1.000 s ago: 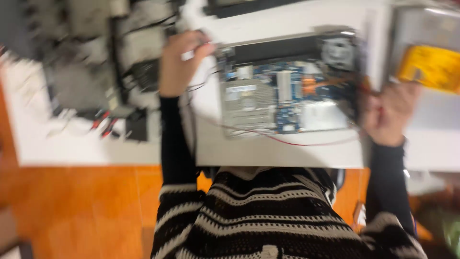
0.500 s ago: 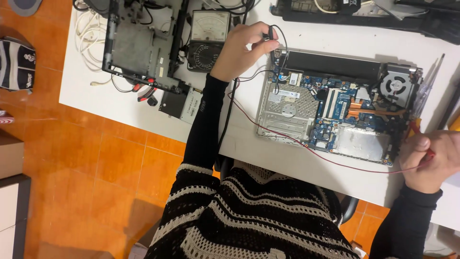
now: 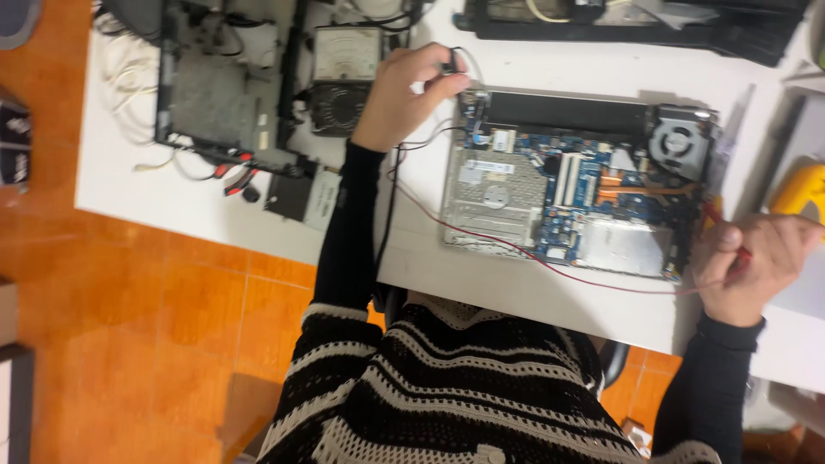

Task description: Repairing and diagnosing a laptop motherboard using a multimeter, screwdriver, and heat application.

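An opened laptop base (image 3: pixel 576 193) with a blue circuit board, a silver drive cover and a round fan (image 3: pixel 679 142) lies on the white table (image 3: pixel 481 275). My left hand (image 3: pixel 408 90) grips a black test probe (image 3: pixel 453 62) at the laptop's upper left corner. My right hand (image 3: pixel 752 262) pinches a red test probe (image 3: pixel 718 215) at the laptop's right edge. A red wire (image 3: pixel 550 262) runs across the laptop between the two hands. A black wire (image 3: pixel 388 206) hangs down along my left sleeve.
An analog meter (image 3: pixel 345 64) and a dismantled black chassis (image 3: pixel 223 94) with loose cables sit at the left of the table. Another dark laptop part (image 3: pixel 653 30) lies along the far edge. A yellow object (image 3: pixel 799 193) is at the right. Orange tiled floor (image 3: pixel 129 326) lies below.
The view has swung and settled from a blurred frame. My left hand stays at the laptop's upper left corner, and my right hand stays at its right edge with the red probe.
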